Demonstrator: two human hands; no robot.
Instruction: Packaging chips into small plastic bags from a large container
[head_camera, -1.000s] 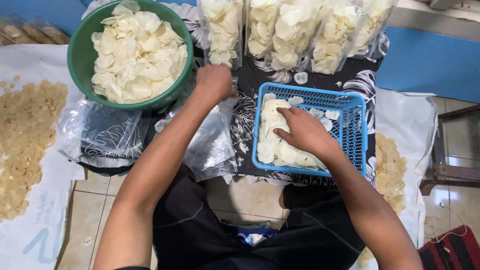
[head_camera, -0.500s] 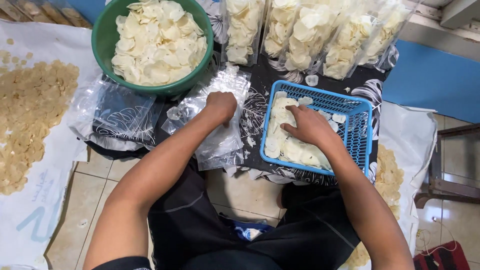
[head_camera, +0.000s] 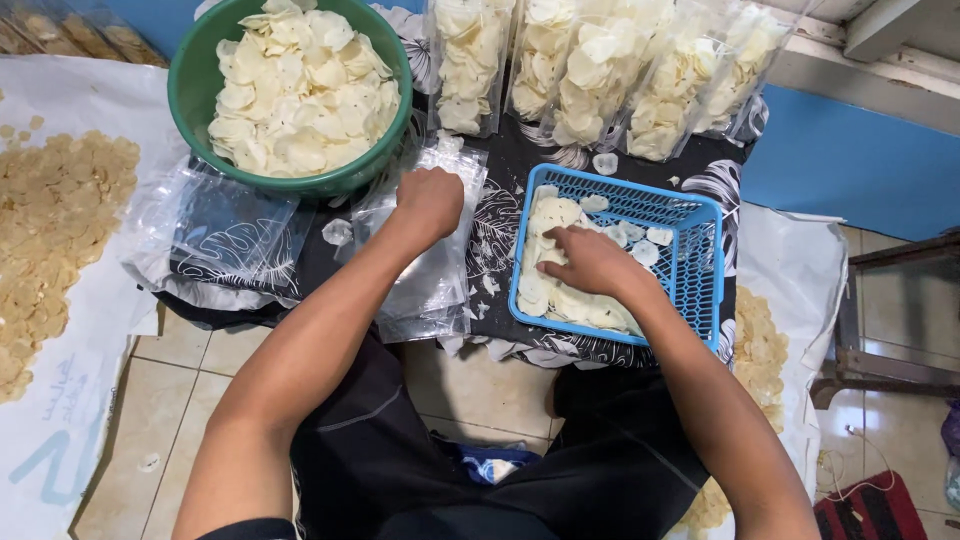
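Chips (head_camera: 560, 300): pale round slices lying in the blue basket, mostly along its left and near side; we see them under and around the right hand.
Right hand (head_camera: 592, 262): palm down inside the basket, fingers bent onto the chips; we cannot tell whether it pinches any.
Basket (head_camera: 700, 275): blue plastic mesh, set on the dark leaf-print cloth (head_camera: 510, 175), its right half nearly bare.
Left hand (head_camera: 430, 200): curled into a loose fist, knuckles up, resting on the clear bags; whether it grips a bag we cannot tell.
Bags (head_camera: 425, 285): a stack of flat clear pouches just left of the basket; more of them (head_camera: 215, 235) lie further left.
Bowl (head_camera: 190, 90): green, round, heaped with white chips, beyond the left hand.
Filled bags (head_camera: 600, 70): a row of clear pouches packed with chips, along the far edge behind the basket.
Sides: yellowish chips (head_camera: 50, 230) spread on white sheets at left, and another patch (head_camera: 765, 345) at right.
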